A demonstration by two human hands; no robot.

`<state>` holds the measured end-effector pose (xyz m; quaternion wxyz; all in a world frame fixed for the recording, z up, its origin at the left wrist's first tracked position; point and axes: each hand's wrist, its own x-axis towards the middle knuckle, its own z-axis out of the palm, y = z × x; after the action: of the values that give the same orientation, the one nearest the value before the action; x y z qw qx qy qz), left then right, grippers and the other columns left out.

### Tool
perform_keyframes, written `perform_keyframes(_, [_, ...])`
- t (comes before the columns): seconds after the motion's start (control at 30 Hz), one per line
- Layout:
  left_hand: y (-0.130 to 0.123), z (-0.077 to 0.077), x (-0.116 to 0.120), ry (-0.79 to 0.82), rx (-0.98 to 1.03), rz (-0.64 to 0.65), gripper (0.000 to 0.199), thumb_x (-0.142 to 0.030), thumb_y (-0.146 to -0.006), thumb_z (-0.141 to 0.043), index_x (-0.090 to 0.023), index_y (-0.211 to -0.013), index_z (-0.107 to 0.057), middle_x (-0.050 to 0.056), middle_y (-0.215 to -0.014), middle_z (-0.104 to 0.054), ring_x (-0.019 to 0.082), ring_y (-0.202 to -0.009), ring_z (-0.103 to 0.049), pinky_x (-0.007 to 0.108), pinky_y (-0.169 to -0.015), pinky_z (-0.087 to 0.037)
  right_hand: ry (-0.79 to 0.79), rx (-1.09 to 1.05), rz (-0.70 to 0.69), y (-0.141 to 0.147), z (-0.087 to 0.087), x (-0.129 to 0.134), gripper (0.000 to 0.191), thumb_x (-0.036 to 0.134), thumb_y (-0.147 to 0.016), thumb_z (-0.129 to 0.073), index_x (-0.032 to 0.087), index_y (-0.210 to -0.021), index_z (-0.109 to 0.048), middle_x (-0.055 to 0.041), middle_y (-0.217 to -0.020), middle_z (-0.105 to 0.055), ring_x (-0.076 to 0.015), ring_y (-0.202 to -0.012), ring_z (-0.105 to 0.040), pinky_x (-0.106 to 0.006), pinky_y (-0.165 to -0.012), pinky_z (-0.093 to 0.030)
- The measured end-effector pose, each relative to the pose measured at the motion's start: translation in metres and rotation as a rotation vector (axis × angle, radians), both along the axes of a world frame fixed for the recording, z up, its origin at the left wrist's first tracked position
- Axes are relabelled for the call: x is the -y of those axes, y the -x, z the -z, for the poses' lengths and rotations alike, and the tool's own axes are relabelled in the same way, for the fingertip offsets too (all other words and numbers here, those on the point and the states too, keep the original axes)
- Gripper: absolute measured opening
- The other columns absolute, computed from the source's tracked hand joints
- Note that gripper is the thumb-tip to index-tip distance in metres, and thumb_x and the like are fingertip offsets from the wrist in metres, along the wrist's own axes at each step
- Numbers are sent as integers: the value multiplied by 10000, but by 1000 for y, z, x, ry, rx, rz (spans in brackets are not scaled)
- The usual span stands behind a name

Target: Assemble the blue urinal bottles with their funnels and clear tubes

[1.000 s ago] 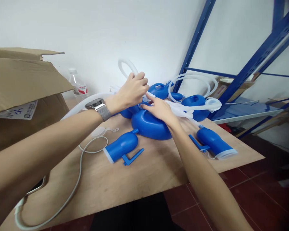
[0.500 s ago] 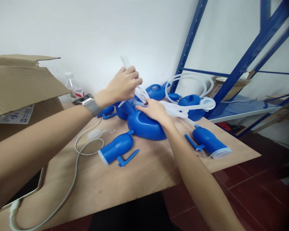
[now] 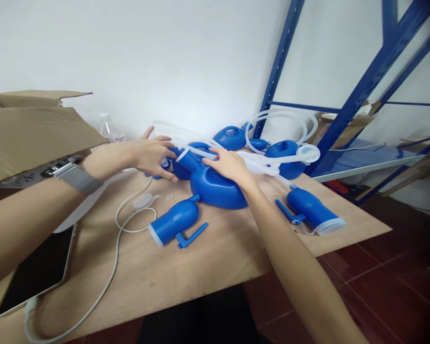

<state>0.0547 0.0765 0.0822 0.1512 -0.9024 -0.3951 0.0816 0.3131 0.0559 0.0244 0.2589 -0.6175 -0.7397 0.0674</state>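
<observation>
A blue plastic urinal bottle lies on the table, its open neck slanting up to the left. My right hand is closed over the top of this bottle, thumb near the neck; its grip is partly hidden. White tubing runs behind that hand to the left. My left hand is open, fingers spread, just left of the bottle's mouth and holding nothing. In front lies a blue cup-like urinal head with a white rim and a blue handle. A clear cap with a strap rests beside it.
More blue bottles and coiled tubing stand at the back. Another blue urinal head lies right. A cardboard box, a drink bottle, a tablet and its cable occupy the left. Blue shelving rises at right.
My left hand has let go of the white tubing and moved left and down, its fingers now spread. The tubing now lies toward the wall. My right hand stays on the bottle.
</observation>
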Motion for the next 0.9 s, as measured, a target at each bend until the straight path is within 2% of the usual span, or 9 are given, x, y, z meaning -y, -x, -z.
perform_keyframes(0.03, [-8,2,3,10,14,-13,656,-728,-906,-514,-223,-1268,-723,129,-1420,-674,397,-1474,-448,636,-1245,-161,-4,9,-2,0,0,1,631,581,-954,-594,263,-1498,-630,-86,-1424,-719,-371,-1349,-643,-487,-1135,-474])
perform_keyframes(0.1, [-21,4,5,-48,95,-51,664,-706,-951,-464,-170,-1257,-709,158,-1237,-745,357,-1281,-620,561,-1190,-311,-13,27,-7,0,-1,3,610,567,-974,-568,259,-1496,-634,-89,-1421,-720,-375,-1357,-638,-487,-1132,-476])
perform_keyframes(0.17, [-28,7,3,-96,188,-80,623,-668,-946,-500,-144,-1208,-714,164,-1102,-765,330,-1099,-691,456,-1046,-451,-12,36,-13,0,-1,4,605,570,-978,-558,262,-1492,-639,-89,-1422,-720,-376,-1360,-635,-489,-1131,-475])
perform_keyframes(0.2, [-29,7,1,-89,241,-86,591,-649,-930,-531,-145,-1174,-720,159,-1066,-768,317,-1037,-700,408,-964,-482,-6,37,-14,0,-1,4,607,577,-976,-557,266,-1490,-641,-88,-1424,-718,-377,-1359,-636,-492,-1131,-474])
perform_keyframes(0.33, [-23,6,-9,107,444,-59,467,-594,-861,-610,-166,-1009,-722,91,-938,-758,235,-845,-673,300,-747,-459,11,48,-25,-1,-1,3,611,592,-975,-554,280,-1494,-638,-84,-1437,-710,-374,-1365,-631,-496,-1143,-461])
perform_keyframes(0.5, [-13,1,-6,376,588,-26,381,-572,-831,-647,-193,-795,-627,-2,-695,-573,151,-648,-491,276,-615,-375,-11,75,-86,-5,-2,7,566,568,-984,-560,304,-1474,-662,-73,-1410,-728,-363,-1338,-652,-467,-1116,-479])
perform_keyframes(0.63, [-10,0,-2,568,664,-28,377,-542,-814,-707,-207,-719,-564,-24,-640,-507,135,-620,-448,269,-586,-351,15,132,-146,-8,-5,13,482,567,-993,-549,338,-1368,-746,-65,-1336,-770,-349,-1253,-700,-413,-1029,-515])
perform_keyframes(0.77, [-9,1,-6,651,713,-5,354,-486,-765,-781,-190,-692,-602,-3,-672,-587,140,-661,-507,261,-619,-399,44,140,-174,-8,-8,17,424,567,-997,-538,353,-1223,-825,-55,-1205,-817,-320,-1121,-741,-358,-921,-528])
perform_keyframes(0.9, [-10,-1,-5,694,707,-40,352,-496,-738,-797,-192,-697,-626,11,-680,-625,152,-664,-552,267,-619,-433,35,141,-168,-8,-6,16,434,584,-990,-545,344,-1210,-833,-58,-1195,-820,-323,-1119,-740,-355,-918,-527])
